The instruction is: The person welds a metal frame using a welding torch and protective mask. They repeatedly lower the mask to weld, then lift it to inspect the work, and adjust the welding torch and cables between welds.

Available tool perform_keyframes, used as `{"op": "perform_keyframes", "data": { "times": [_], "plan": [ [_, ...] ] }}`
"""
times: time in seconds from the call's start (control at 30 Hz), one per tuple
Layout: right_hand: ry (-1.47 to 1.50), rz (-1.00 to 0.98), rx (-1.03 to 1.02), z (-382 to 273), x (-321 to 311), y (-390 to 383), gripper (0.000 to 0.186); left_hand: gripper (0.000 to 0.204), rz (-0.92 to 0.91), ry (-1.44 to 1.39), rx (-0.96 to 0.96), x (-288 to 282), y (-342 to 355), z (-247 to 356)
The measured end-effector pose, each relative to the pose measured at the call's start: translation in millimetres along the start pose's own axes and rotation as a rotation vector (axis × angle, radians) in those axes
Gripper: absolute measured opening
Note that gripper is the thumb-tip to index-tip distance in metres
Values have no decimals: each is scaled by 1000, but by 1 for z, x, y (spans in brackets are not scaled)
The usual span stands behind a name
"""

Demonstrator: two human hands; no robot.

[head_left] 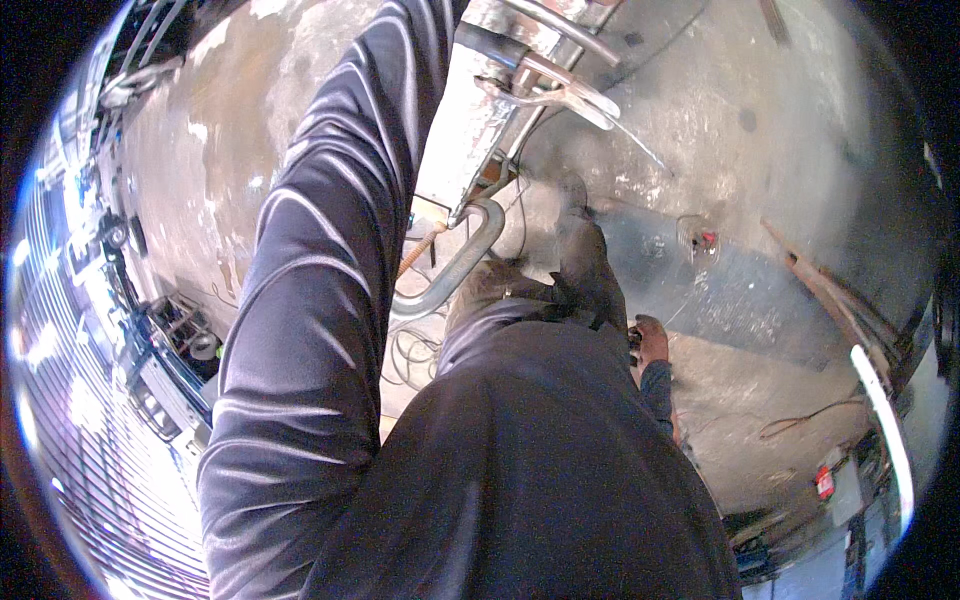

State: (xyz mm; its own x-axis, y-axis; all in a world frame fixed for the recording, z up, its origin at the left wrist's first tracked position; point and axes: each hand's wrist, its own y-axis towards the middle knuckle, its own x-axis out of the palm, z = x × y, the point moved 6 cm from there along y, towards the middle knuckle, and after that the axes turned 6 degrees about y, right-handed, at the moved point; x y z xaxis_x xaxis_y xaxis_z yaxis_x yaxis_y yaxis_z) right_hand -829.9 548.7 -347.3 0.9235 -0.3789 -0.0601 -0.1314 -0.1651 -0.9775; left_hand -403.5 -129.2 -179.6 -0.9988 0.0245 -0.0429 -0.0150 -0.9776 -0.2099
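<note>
My left arm in a dark, shiny sleeve (330, 250) reaches up past the upper edge, so the left hand is out of sight. Beside it stands a metal frame of tubes (525, 130) with a curved grey bar (470, 262) at its near end. Across the frame's far part lies a long metal tool or bracket (570, 90); its kind is unclear. My right hand (652, 340) is low at my right side, its fingers curled round a small dark thing I cannot make out. A thin pale line runs up and right from near that hand.
A dark sheet (780, 300) lies on the concrete floor, with a small red thing (708, 238) at its edge. Rusty bars (830, 290) and a white tube (885, 430) are at the right. Looped cable (412, 358) lies near my feet. Ribbed shutter (60, 440) stands left.
</note>
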Motion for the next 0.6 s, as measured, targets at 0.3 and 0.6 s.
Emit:
{"op": "perform_keyframes", "data": {
  "times": [0.3,0.6],
  "plan": [
    [-844,-205,-573,-49,29,5,24,49,-75,-529,193,-169,-161,140],
    [-520,-727,-566,-197,251,-187,27,35,459,-487,276,-366,-488,175]
  ]
}}
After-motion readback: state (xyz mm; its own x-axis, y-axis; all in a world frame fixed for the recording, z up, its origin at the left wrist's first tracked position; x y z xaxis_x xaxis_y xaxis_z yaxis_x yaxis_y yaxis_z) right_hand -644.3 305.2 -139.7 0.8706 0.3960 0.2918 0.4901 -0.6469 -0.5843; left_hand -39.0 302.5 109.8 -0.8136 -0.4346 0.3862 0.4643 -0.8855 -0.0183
